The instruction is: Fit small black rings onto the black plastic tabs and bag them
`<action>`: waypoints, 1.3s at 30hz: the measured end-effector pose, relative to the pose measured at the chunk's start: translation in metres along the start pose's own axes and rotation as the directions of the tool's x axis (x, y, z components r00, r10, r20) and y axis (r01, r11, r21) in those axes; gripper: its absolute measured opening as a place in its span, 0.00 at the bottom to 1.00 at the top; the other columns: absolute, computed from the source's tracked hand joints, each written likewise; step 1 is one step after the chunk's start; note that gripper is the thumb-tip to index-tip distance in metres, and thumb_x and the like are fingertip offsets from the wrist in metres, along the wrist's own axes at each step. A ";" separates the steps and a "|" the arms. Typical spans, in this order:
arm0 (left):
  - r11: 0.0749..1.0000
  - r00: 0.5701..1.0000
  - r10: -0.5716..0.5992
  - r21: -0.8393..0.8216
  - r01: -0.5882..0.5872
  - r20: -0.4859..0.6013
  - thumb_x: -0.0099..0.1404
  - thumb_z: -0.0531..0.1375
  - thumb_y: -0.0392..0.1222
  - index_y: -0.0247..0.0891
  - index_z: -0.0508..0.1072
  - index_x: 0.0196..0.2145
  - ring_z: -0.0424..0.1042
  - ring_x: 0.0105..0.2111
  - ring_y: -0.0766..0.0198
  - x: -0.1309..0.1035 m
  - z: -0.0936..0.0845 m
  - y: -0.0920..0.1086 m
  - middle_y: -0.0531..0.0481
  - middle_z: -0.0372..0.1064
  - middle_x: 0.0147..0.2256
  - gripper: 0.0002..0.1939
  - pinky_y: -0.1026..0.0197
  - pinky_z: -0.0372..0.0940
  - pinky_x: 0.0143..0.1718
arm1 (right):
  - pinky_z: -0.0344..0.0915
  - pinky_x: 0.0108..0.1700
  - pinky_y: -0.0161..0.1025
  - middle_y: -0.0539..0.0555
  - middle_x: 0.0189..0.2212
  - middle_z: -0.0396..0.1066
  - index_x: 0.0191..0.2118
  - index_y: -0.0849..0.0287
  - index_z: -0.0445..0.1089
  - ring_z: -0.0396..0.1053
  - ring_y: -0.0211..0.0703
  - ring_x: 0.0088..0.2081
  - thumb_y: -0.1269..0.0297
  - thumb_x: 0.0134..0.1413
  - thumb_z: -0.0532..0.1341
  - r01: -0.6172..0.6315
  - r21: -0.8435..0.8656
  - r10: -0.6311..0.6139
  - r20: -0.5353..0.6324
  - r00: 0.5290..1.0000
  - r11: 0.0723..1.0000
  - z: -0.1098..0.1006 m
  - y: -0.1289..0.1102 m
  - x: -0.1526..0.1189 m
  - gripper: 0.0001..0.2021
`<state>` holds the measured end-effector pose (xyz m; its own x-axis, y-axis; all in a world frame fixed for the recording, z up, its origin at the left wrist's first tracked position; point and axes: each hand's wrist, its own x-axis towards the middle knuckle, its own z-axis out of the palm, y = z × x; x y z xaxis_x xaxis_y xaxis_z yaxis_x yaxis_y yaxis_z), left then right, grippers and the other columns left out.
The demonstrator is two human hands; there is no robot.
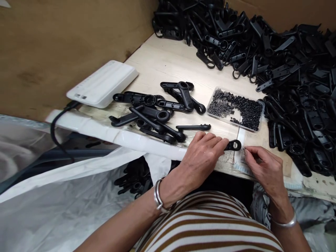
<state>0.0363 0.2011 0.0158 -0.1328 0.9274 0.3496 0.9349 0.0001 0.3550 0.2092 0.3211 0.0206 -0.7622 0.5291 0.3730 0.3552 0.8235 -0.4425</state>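
Note:
My left hand (203, 155) is closed over a black plastic handle (234, 145) at the table's front edge; only its ringed end sticks out past my fingers. Just right of that ring, my right hand (265, 168) pinches with thumb and forefinger. Whatever sits between those fingertips is too small to name. Behind both hands lies a clear plastic box (235, 109) with tiny metal springs on its left side and small black pieces on its right. Another black handle (193, 127) rests by itself beyond my left hand.
Several black handles (149, 115) lie piled to the left. A white power bank (103, 83) with a black cable (54, 127) stands by the cardboard wall (65, 42). A large heap of black parts (288, 66) covers the back and right. Below the edge hangs a white bag (78, 196).

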 end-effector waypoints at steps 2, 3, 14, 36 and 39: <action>1.000 1.000 -0.006 0.007 0.006 -0.014 0.65 0.61 0.35 0.36 0.70 0.40 0.67 0.34 0.59 0.002 0.003 0.003 0.51 0.74 0.33 0.05 0.58 0.56 0.37 | 0.68 0.32 0.30 0.50 0.28 0.75 0.34 0.60 0.70 0.72 0.34 0.26 0.72 0.61 0.58 0.035 -0.007 -0.035 -0.003 0.999 0.999 -0.001 -0.003 0.002 0.05; 1.000 1.000 -0.007 0.012 0.007 -0.020 0.65 0.62 0.34 0.36 0.70 0.40 0.67 0.34 0.59 0.003 0.004 0.004 0.52 0.74 0.32 0.06 0.58 0.56 0.36 | 0.67 0.32 0.30 0.50 0.28 0.74 0.34 0.60 0.70 0.71 0.34 0.26 0.72 0.61 0.58 0.056 -0.016 -0.056 -0.005 0.998 0.998 -0.001 -0.004 0.003 0.05; 0.999 0.999 -0.034 -0.005 0.034 0.008 0.65 0.59 0.31 0.35 0.69 0.42 0.68 0.34 0.59 0.004 0.007 0.005 0.50 0.73 0.33 0.07 0.59 0.65 0.35 | 0.64 0.34 0.34 0.53 0.27 0.73 0.36 0.62 0.68 0.70 0.37 0.28 0.74 0.63 0.57 0.196 -0.157 -0.191 0.043 0.981 0.968 0.009 -0.009 0.009 0.05; 0.993 0.994 -0.081 -0.082 0.088 0.076 0.64 0.58 0.27 0.36 0.66 0.45 0.68 0.38 0.58 0.002 0.008 0.006 0.50 0.71 0.35 0.13 0.59 0.68 0.36 | 0.58 0.24 0.32 0.47 0.17 0.66 0.30 0.59 0.70 0.62 0.36 0.19 0.59 0.64 0.54 -0.346 0.041 0.312 0.343 0.886 0.938 0.002 -0.016 0.020 0.14; 0.992 0.993 -0.085 -0.091 0.093 0.085 0.64 0.57 0.27 0.36 0.65 0.45 0.68 0.39 0.59 0.002 0.007 0.005 0.50 0.71 0.35 0.13 0.60 0.68 0.37 | 0.57 0.26 0.33 0.48 0.17 0.66 0.32 0.60 0.71 0.63 0.36 0.19 0.64 0.62 0.54 -0.208 -0.105 0.229 0.258 0.939 0.972 0.004 -0.021 0.021 0.11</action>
<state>0.0435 0.2056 0.0122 -0.1835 0.9525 0.2429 0.8847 0.0523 0.4632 0.1839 0.3139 0.0345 -0.7736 0.6326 0.0387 0.5611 0.7119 -0.4223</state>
